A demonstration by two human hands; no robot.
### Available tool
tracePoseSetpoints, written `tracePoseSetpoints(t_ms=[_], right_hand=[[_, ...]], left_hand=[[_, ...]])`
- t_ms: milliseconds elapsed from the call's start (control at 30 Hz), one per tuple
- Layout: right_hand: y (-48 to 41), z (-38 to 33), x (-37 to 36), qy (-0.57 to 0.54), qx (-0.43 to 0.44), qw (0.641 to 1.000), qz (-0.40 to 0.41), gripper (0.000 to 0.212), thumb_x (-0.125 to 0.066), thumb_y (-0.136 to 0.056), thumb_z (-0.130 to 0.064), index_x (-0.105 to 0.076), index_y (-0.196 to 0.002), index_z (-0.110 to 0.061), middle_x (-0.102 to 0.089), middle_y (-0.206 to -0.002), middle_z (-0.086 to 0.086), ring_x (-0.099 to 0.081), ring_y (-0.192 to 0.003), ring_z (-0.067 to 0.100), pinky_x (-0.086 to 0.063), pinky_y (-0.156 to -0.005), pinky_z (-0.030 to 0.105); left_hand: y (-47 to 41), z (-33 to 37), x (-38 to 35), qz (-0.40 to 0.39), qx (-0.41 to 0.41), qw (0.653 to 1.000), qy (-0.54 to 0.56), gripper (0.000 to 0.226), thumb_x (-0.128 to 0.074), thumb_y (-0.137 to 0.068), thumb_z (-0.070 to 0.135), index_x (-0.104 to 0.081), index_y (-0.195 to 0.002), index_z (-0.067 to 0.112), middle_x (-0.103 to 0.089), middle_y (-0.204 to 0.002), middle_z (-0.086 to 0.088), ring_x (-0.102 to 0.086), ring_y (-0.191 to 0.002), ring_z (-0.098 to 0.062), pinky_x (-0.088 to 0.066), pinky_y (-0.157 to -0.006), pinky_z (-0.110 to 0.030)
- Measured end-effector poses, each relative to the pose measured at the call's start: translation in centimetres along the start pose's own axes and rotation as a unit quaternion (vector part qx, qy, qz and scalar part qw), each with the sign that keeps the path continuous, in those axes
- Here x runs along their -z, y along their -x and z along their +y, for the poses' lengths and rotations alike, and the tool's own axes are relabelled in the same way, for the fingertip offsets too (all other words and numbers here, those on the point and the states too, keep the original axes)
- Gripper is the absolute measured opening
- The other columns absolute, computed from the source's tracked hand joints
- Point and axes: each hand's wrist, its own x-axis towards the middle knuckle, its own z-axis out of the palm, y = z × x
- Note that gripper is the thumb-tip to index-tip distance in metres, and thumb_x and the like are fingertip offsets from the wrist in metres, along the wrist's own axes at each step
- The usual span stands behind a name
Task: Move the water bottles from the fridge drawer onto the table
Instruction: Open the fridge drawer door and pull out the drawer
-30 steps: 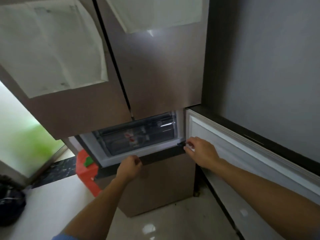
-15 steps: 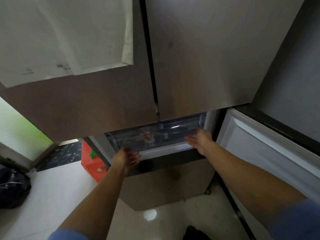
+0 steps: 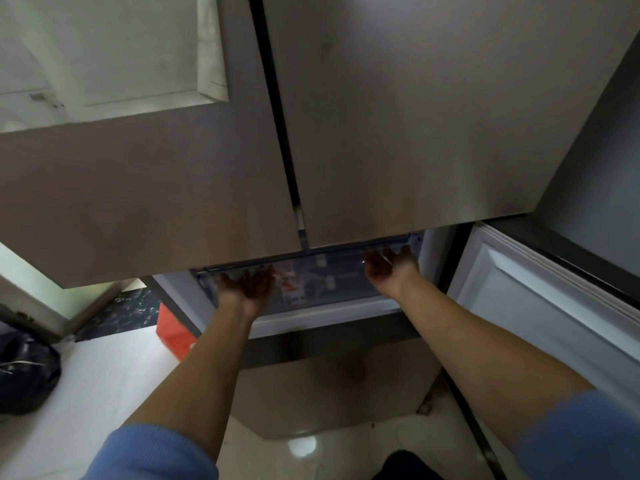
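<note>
left hand (image 3: 246, 288), right hand (image 3: 390, 267) on fridge drawer (image 3: 346, 289)

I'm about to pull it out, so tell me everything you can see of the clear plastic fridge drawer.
The clear plastic fridge drawer is a see-through bin with a dark top rim, sitting low in the fridge under two closed brown upper doors. Red-labelled bottles show blurrily through its front. The left hand and right hand grip its front at the rim, palms up.

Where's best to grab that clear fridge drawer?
Take the clear drawer by its top front rim, from the front, one hand near each end like the left hand and right hand: it's wide and should slide outward.
</note>
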Motion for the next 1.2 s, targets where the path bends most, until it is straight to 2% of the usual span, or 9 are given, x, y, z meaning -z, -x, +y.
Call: tracePoseSetpoints(t_ms=[100, 233, 300, 433, 533, 700, 867, 967, 1200], right_hand=[[0.3, 0.2, 0.2, 0.021, -0.002, 1.000, 0.021, 0.054, -0.024, -0.101, -0.051, -0.049, -0.129, -0.012, -0.056, -0.129, 0.014, -0.055, -0.121, 0.029, -0.036, -0.107, 0.035], [1.6, 0.7, 1.0, 0.028, -0.006, 0.998, 0.048, 0.051, -0.023, -0.100, -0.054, -0.050, -0.086, -0.014, -0.060, -0.094, 0.011, -0.062, -0.080, 0.025, -0.041, -0.067, 0.030], [2.5, 1.0, 1.6, 0.034, -0.004, 0.998, 0.057, 0.053, -0.022, -0.099, -0.057, -0.047, -0.078, -0.014, -0.062, -0.097, 0.011, -0.063, -0.082, 0.024, -0.038, -0.061, 0.028], [5.6, 1.9, 2.6, 0.043, 0.007, 0.996, 0.082, 0.051, -0.025, -0.099, -0.055, -0.051, -0.087, -0.013, -0.064, -0.099, 0.012, -0.064, -0.094, 0.026, -0.046, -0.074, 0.035], [8.3, 2.5, 3.8, 0.032, 0.008, 0.995, 0.097, 0.050, -0.026, -0.099, -0.055, -0.050, -0.089, -0.012, -0.062, -0.088, 0.011, -0.064, -0.093, 0.026, -0.046, -0.094, 0.042], [11.4, 3.8, 6.0, 0.021, 0.015, 0.994, 0.109, 0.049, -0.028, -0.098, -0.055, -0.050, -0.093, -0.011, -0.063, -0.091, 0.015, -0.064, -0.091, 0.028, -0.048, -0.095, 0.046], [13.3, 5.0, 7.8, 0.018, 0.032, 0.992, 0.120, 0.050, -0.029, -0.098, -0.056, -0.048, -0.083, -0.012, -0.060, -0.084, 0.014, -0.063, -0.079, 0.028, -0.052, -0.080, 0.047], [14.0, 5.5, 9.1, 0.017, 0.028, 0.992, 0.123, 0.050, -0.030, -0.097, -0.056, -0.051, -0.098, -0.011, -0.062, -0.091, 0.014, -0.064, -0.087, 0.029, -0.053, -0.076, 0.047], [15.0, 6.3, 10.4, 0.056, 0.045, 0.989, 0.126, 0.055, -0.026, -0.099, -0.056, -0.051, -0.112, -0.009, -0.065, -0.094, 0.016, -0.065, -0.091, 0.030, -0.052, -0.080, 0.044]], left_hand=[[0.9, 0.0, 0.0, 0.020, 0.000, 1.000, -0.007, 0.062, -0.017, -0.102, 0.052, -0.027, -0.146, 0.010, -0.038, -0.148, -0.020, -0.042, -0.133, -0.035, -0.034, -0.107, -0.044], [3.5, -0.3, 0.6, 0.034, 0.007, 0.999, -0.031, 0.069, -0.017, -0.099, 0.057, -0.024, -0.148, 0.010, -0.039, -0.147, -0.021, -0.044, -0.132, -0.036, -0.035, -0.105, -0.044], [4.9, -0.3, 0.7, 0.044, 0.012, 0.998, -0.045, 0.072, -0.017, -0.097, 0.061, -0.022, -0.149, 0.010, -0.040, -0.146, -0.021, -0.044, -0.131, -0.036, -0.035, -0.106, -0.043], [8.2, -0.7, 1.2, 0.075, 0.025, 0.992, -0.096, 0.075, -0.011, -0.100, 0.056, -0.033, -0.139, -0.004, -0.036, -0.147, -0.026, -0.048, -0.125, -0.039, -0.038, -0.103, -0.041], [10.4, -1.3, 2.1, 0.095, 0.021, 0.987, -0.128, 0.076, -0.007, -0.101, 0.051, -0.047, -0.093, -0.013, -0.045, -0.134, -0.035, -0.063, -0.075, -0.033, -0.047, -0.085, -0.038], [12.6, -1.5, 5.0, 0.094, 0.047, 0.987, -0.123, 0.069, -0.006, -0.101, 0.048, -0.025, -0.141, -0.005, -0.055, -0.117, -0.038, -0.062, -0.090, -0.041, -0.053, -0.074, -0.039], [14.5, -2.6, 6.5, 0.137, 0.028, 0.983, -0.118, 0.063, -0.010, -0.102, 0.044, -0.024, -0.145, 0.001, -0.065, -0.065, -0.025, -0.061, -0.056, -0.029, -0.050, -0.047, -0.028], [15.4, -3.5, 7.2, 0.156, 0.014, 0.980, -0.122, 0.069, -0.010, -0.099, 0.055, -0.028, -0.142, 0.004, -0.061, -0.071, -0.024, -0.047, -0.033, -0.018, -0.037, -0.034, -0.018], [16.0, -4.3, 8.2, 0.174, 0.000, 0.975, -0.137, 0.065, -0.009, -0.099, 0.055, -0.047, -0.118, 0.005, -0.064, -0.056, -0.015, -0.051, -0.038, -0.018, -0.039, -0.035, -0.019]])
